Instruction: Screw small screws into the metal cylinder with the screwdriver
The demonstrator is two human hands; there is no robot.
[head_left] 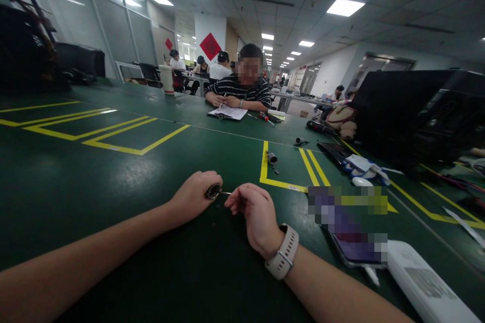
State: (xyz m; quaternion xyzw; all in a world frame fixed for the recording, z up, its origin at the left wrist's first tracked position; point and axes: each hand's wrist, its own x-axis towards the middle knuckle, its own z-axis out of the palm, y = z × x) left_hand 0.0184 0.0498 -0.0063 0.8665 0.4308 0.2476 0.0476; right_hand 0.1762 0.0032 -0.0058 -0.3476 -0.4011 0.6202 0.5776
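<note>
"Over the tabletop, any risk?"
"My left fingers close around a metal cylinder; my right fingers pinch a thin rod beside it. A slip could scratch the cylinder."

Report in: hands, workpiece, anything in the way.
Left hand gripping metal cylinder. Right hand at thin metal rod, grip unclear. Two tiny parts on green table, close by.

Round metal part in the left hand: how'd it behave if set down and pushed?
The round metal part would probably roll on its side, since its rim looks circular. Its metallic sheen suggests it's stiff. Likely light enough for one-handed handling: only the left hand wraps it.
</note>
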